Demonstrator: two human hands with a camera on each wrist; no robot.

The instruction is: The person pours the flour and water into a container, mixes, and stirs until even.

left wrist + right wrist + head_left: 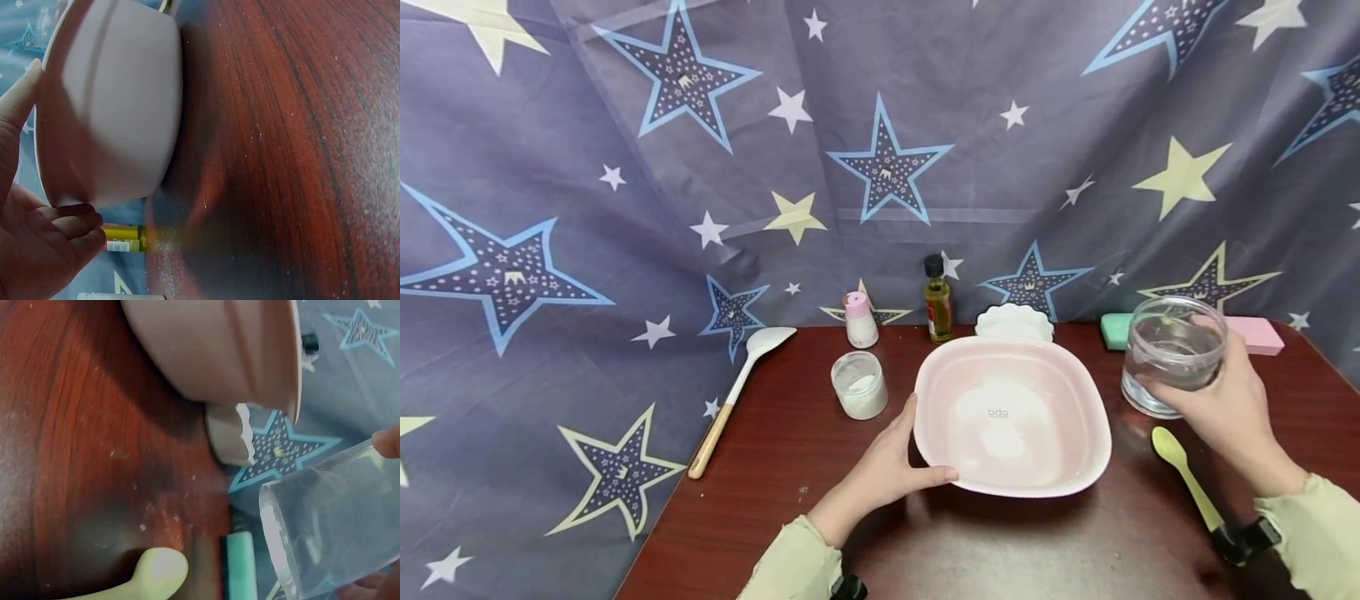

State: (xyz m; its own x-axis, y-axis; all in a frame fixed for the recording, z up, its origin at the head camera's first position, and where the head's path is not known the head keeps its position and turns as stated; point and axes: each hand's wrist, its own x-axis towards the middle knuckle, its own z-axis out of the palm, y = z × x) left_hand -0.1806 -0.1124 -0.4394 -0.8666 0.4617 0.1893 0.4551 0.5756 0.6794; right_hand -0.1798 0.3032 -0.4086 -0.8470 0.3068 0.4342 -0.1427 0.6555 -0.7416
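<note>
pink bowl (1009,442), squarish, clear cylindrical jar (1168,358)

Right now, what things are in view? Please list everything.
Table: 1, reddish brown, beneath objects
Star-patterned cloth: 1, grey-blue, behind table
Scalloped dish: 1, white, back of table
Bowl: 1, pink, in front of dish
Bottle: 1, yellow-green, black cap, left of dish
Shaker: 1, white, pink cap, left of bottle
Open jar: 1, clear, white contents, before shaker
Long-handled utensil: 1, white and tan, far left
Glass container: 1, clear, right of bowl
Green block: 1, green, partly behind container
Pink block: 1, pink, right of green block
Spoon: 1, yellow-green, front right
Left hand: 1, bare, holding bowl
Right hand: 1, bare, holding container
Sleeves: 2, pale green, behind hands
Wrist straps: 2, black, beside sleeves
</note>
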